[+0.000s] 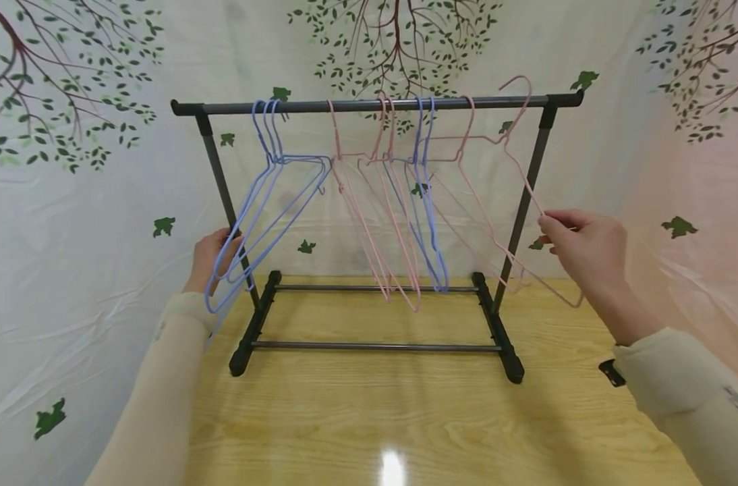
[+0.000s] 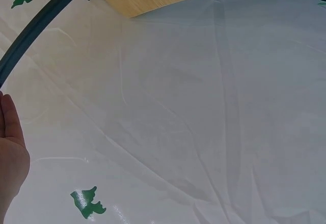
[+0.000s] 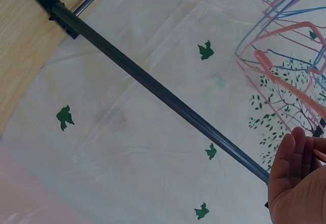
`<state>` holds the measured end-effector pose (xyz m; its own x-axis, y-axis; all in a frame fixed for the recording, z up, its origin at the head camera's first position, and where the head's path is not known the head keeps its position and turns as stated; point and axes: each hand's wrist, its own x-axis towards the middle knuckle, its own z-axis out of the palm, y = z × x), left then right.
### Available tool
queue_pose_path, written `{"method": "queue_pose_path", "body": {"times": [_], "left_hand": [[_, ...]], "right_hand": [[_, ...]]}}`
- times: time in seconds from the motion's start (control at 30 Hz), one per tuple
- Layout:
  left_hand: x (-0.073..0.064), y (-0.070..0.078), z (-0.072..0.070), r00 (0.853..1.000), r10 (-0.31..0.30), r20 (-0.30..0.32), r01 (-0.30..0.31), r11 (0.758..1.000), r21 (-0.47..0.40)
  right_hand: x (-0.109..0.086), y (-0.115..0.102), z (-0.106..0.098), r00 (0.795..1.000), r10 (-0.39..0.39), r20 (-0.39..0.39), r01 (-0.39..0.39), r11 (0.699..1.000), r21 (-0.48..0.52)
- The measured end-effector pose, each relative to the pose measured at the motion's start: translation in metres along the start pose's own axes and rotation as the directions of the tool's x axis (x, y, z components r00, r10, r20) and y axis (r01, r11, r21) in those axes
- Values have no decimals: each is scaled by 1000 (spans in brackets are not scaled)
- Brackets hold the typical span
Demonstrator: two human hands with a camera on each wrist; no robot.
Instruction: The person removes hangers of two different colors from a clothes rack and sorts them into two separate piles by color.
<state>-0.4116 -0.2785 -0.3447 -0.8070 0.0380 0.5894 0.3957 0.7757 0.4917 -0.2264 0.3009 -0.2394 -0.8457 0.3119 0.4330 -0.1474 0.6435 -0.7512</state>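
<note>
My right hand (image 1: pixel 587 260) pinches the side of a pink wire hanger (image 1: pixel 515 128) between thumb and fingers. This hanger's hook rises above the black bar at its right end, and its body slants in front of the right post (image 1: pixel 529 182). In the right wrist view, my right hand (image 3: pixel 298 178) shows at the lower right edge. On the left, my left hand (image 1: pixel 208 263) holds the rack's left post (image 1: pixel 219 179), partly behind blue hangers (image 1: pixel 266 196). Fingertips of my left hand (image 2: pixel 11 147) meet the post in the left wrist view.
From the black top bar (image 1: pixel 357 106) also hang pink hangers (image 1: pixel 375 236), two blue hangers (image 1: pixel 430 223) and another pink hanger (image 1: pixel 472 175). The rack's base (image 1: pixel 375 347) stands on a wood-grain surface (image 1: pixel 345 418). A leaf-patterned sheet (image 1: pixel 102 236) hangs behind.
</note>
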Motion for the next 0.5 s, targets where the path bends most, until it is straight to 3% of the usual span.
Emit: {"method": "queue_pose_path", "body": {"times": [0.23,0.5], "left_hand": [[1,0,-3,998,-48,41,49,998,-35],[3,3,-6,988,-117,101,120,993,-21]], "right_hand": [[-7,1,-6,998,11,-64,-8,999,41],[-19,18,-9,986,45,-162,-30,996,90]]}}
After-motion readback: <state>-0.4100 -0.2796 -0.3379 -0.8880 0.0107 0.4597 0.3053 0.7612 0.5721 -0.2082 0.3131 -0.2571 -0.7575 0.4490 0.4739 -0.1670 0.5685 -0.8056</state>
